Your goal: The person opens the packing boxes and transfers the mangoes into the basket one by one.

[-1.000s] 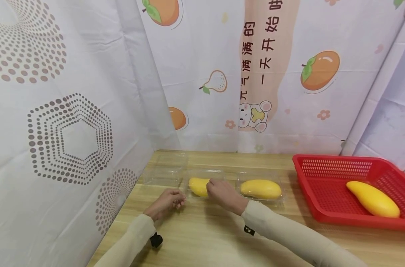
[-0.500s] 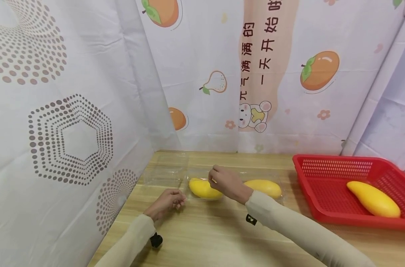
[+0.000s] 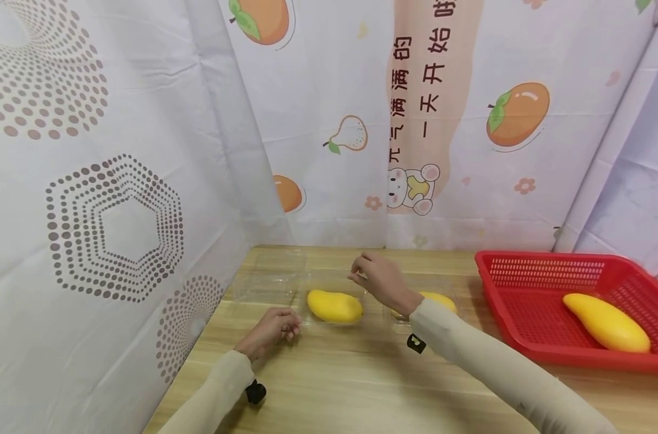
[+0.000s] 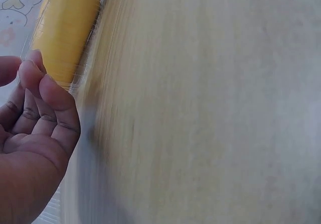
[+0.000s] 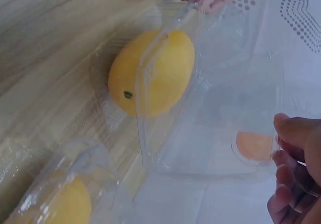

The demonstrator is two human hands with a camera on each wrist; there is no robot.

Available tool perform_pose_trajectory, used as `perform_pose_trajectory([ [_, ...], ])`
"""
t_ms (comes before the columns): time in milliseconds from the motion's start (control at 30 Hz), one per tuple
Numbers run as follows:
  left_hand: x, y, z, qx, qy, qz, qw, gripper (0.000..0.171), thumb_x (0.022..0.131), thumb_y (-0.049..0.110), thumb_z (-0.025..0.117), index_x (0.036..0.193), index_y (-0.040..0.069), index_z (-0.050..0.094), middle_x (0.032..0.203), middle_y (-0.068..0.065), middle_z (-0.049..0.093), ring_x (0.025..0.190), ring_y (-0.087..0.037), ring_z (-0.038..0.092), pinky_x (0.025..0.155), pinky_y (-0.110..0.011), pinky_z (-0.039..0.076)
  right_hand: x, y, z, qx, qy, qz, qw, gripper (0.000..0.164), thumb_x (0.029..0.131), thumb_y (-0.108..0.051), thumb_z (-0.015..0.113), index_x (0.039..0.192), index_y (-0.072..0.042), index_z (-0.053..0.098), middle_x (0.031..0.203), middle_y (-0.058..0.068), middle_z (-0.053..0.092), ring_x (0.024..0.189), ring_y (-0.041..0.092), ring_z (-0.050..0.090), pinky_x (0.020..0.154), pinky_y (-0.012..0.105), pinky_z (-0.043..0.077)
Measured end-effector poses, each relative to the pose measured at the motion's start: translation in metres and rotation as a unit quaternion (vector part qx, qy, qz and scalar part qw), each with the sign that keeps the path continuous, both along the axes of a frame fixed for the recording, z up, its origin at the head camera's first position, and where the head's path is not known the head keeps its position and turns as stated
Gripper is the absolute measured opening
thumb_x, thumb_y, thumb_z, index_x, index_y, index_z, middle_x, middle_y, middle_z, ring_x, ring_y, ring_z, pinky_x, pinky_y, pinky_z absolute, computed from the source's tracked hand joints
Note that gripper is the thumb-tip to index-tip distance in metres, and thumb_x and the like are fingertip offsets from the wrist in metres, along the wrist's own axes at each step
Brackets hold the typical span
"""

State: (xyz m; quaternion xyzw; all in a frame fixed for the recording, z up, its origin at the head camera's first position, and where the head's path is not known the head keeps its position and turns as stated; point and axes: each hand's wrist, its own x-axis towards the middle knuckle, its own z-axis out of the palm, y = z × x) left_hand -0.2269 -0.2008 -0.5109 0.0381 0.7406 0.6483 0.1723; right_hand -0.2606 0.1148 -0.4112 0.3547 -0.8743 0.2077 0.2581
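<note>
A yellow mango (image 3: 334, 306) lies in the clear plastic box (image 5: 143, 91) at the middle of the row. The box's transparent lid (image 5: 215, 153) stands raised, and my right hand (image 3: 380, 280) pinches its edge between thumb and fingers. At the near left corner of this box is my left hand (image 3: 274, 330), thumb and index finger pinching the rim, the other fingers curled. In the left wrist view the left hand (image 4: 37, 118) is close beside the mango's end (image 4: 67, 38). My right forearm partly covers a second boxed mango (image 3: 439, 299).
To the left stands another clear box (image 3: 266, 286) with its lid open. A red basket (image 3: 524, 349) on the right holds one mango (image 3: 608, 325). Printed curtains (image 3: 329, 199) border the wooden table (image 3: 339, 386) at the back and left.
My right hand has moved up, back and slightly right from over the middle mango, uncovering it in the head view. The left hand has stayed at the box's corner.
</note>
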Motion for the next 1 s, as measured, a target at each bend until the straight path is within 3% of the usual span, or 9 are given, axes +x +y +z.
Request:
perform_pose_trajectory([
  [333, 0.001, 0.0, -0.002, 0.003, -0.001, 0.005, 1.0, 0.026, 0.102, 0.012, 0.06, 0.107, -0.012, 0.065, 0.088, -0.011, 0.067, 0.072, -0.014, 0.058, 0.064, -0.024, 0.051, -0.01, 0.009, 0.002, -0.026, -0.019, -0.013, 0.999, 0.008, 0.093, -0.013, 0.078, 0.097, -0.009, 0.074, 0.092, 0.002, 0.069, 0.078, 0.019, 0.066, 0.068, 0.035, 0.055],
  [467, 0.002, 0.001, -0.001, 0.007, 0.001, 0.008, 0.9999, 0.024, 0.102, 0.012, 0.06, 0.105, -0.011, 0.066, 0.088, -0.011, 0.067, 0.072, -0.013, 0.058, 0.064, -0.023, 0.051, -0.016, 0.012, 0.004, -0.038, -0.042, -0.032, 0.998, 0.008, 0.095, -0.017, 0.076, 0.097, -0.009, 0.074, 0.091, 0.002, 0.069, 0.081, 0.022, 0.066, 0.07, 0.036, 0.055],
  [767, 0.001, 0.002, -0.003, 0.011, -0.003, 0.008, 0.9999, 0.021, 0.102, 0.012, 0.059, 0.102, -0.008, 0.066, 0.087, -0.011, 0.067, 0.071, -0.013, 0.058, 0.063, -0.024, 0.051, -0.033, 0.019, 0.005, -0.059, -0.086, -0.041, 0.994, 0.015, 0.097, -0.027, 0.074, 0.097, -0.012, 0.075, 0.089, -0.002, 0.073, 0.07, 0.01, 0.059, 0.065, 0.031, 0.052],
  [1000, -0.001, 0.003, -0.004, 0.021, -0.004, 0.01, 0.9997, 0.021, 0.101, 0.01, 0.06, 0.102, -0.01, 0.065, 0.087, -0.011, 0.066, 0.071, -0.012, 0.058, 0.063, -0.023, 0.051, -0.042, 0.021, 0.005, -0.082, -0.098, -0.053, 0.99, 0.016, 0.097, -0.025, 0.075, 0.1, -0.01, 0.075, 0.095, 0.003, 0.075, 0.074, 0.015, 0.065, 0.07, 0.035, 0.056],
])
